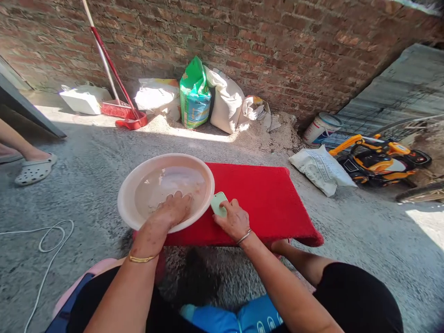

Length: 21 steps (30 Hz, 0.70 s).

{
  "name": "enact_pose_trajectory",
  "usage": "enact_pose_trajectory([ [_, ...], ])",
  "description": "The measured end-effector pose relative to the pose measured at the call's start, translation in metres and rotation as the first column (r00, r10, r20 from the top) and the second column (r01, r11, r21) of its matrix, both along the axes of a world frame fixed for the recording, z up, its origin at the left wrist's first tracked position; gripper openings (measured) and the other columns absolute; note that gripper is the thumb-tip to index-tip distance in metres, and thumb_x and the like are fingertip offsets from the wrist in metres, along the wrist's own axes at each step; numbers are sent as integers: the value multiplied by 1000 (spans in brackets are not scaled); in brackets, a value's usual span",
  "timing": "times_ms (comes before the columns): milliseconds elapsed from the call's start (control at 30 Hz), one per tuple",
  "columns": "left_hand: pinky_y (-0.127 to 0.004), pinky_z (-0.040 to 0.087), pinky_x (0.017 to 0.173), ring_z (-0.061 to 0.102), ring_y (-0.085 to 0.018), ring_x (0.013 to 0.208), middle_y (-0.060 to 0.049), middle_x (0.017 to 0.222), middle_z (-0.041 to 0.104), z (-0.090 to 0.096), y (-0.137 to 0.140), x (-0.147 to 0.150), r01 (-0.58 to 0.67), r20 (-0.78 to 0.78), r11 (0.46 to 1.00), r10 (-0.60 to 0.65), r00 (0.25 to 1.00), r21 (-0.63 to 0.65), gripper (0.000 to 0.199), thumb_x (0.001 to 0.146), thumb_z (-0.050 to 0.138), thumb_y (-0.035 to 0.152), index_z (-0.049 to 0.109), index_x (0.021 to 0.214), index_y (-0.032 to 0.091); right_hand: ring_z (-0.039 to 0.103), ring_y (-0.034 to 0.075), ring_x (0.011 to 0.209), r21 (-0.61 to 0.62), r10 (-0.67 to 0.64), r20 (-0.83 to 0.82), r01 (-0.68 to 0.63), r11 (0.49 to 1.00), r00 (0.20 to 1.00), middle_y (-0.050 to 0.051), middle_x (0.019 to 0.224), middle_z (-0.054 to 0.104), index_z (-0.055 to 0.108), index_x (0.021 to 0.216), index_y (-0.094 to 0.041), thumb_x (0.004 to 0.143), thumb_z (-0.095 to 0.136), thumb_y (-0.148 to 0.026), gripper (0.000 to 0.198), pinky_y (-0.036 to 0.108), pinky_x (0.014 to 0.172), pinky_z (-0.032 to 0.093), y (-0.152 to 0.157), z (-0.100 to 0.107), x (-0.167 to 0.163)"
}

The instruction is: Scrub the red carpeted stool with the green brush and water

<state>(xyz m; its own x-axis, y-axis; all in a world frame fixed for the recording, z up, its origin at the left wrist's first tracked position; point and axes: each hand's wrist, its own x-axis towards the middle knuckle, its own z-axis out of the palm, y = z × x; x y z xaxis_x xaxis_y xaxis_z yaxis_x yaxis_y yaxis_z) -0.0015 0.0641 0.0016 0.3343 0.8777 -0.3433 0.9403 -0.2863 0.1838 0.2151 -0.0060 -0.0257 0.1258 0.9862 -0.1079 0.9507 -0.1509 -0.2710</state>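
A pale pink basin (126,203) of cloudy water stands on the left part of a low surface covered with a red cloth (258,199). My left hand (173,210) reaches over its near rim into the water. Its knuckles show, but the fingertips are hidden below, so I cannot tell whether it holds anything. Just right of the basin, my right hand (234,219) grips a pale green phone case (218,203) between thumb and fingers, low over the red cloth. Whether a phone is inside the case does not show.
Along the brick wall stand a red dustpan (118,108), a green bag (195,99) and a white sack (227,101). A toy excavator (381,159) and a bucket (321,128) are at right. Another person's foot (34,166) and a white cable (52,256) are at left.
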Motion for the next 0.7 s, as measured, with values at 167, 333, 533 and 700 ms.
enact_pose_trajectory([
  [167, -55, 51, 104, 61, -39, 129, -19, 141, 60, 17, 1, 10, -56, -149, 990, 36, 988, -132, 53, 104, 34, 32, 55, 152, 22, 66, 21, 100, -6, -157, 45, 157, 988, 987, 5, 116, 62, 70, 124, -32, 92, 70, -52, 38, 26, 72, 42, -10, -6, 75],
  [333, -53, 53, 103, 61, -39, 128, -20, 139, 60, 13, 4, 6, -27, -176, 993, 6, 984, -117, 56, 104, 34, 33, 53, 155, 21, 67, 25, 103, -16, -469, 86, 472, 882, 879, 8, 119, 63, 70, 126, -29, 93, 64, -56, 42, 32, 78, 47, -31, 0, 193],
  [533, -55, 51, 105, 60, -39, 131, -21, 140, 59, 15, 1, 7, -38, -170, 994, 21, 985, -98, 54, 104, 38, 32, 55, 154, 20, 65, 32, 105, 62, -664, 136, 662, 747, 736, 16, 116, 67, 73, 118, -21, 85, 65, -58, 50, 42, 85, 49, -58, 10, 279],
  [700, -55, 53, 103, 62, -39, 128, -20, 139, 61, 33, -5, 15, -45, -152, 991, 25, 988, -127, 50, 103, 41, 29, 58, 149, 20, 65, 27, 97, 191, -418, 6, 409, 892, 908, 10, 105, 66, 74, 106, -22, 82, 68, -56, 42, 36, 79, 49, -80, 3, 203],
])
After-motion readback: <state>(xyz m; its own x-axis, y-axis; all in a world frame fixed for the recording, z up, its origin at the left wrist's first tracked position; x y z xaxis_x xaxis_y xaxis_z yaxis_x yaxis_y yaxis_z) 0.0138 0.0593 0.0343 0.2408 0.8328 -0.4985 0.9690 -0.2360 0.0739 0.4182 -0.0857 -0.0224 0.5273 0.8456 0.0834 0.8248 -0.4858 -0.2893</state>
